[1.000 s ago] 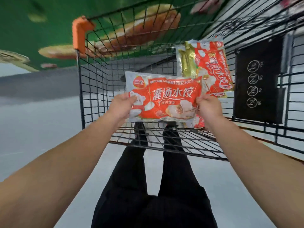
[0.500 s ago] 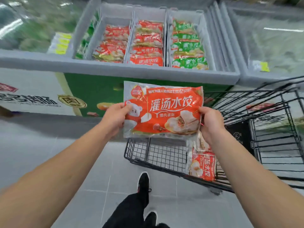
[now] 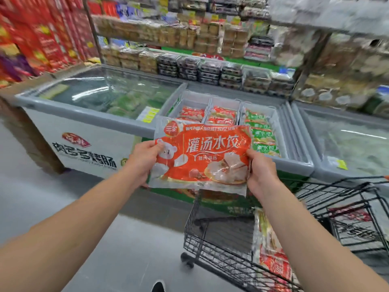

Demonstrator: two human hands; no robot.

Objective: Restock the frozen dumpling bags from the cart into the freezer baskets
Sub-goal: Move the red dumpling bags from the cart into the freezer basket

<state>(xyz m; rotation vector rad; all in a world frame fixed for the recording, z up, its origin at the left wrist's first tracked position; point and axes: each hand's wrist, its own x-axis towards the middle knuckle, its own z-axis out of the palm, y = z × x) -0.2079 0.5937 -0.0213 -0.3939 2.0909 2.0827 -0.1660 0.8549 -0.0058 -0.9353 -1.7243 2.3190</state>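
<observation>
Since half a second ago my view has swung up off the floor, and the orange dumpling bag (image 3: 200,157) sits higher against the freezer (image 3: 294,165); my left hand (image 3: 143,159) pinches its left edge, thumb on the front; my right hand (image 3: 261,171) grips the right edge; the bag hangs flat above the cart (image 3: 212,234), in front of the baskets (image 3: 210,102) of red and green bags; another bag (image 3: 271,256) leans in the cart.

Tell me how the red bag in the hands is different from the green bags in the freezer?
The held bag is orange-red; the green bags are green. The held bag is up in the air, gripped by the left hand and right hand; the green bags lie stacked in a basket. Both carry white lettering.
</observation>
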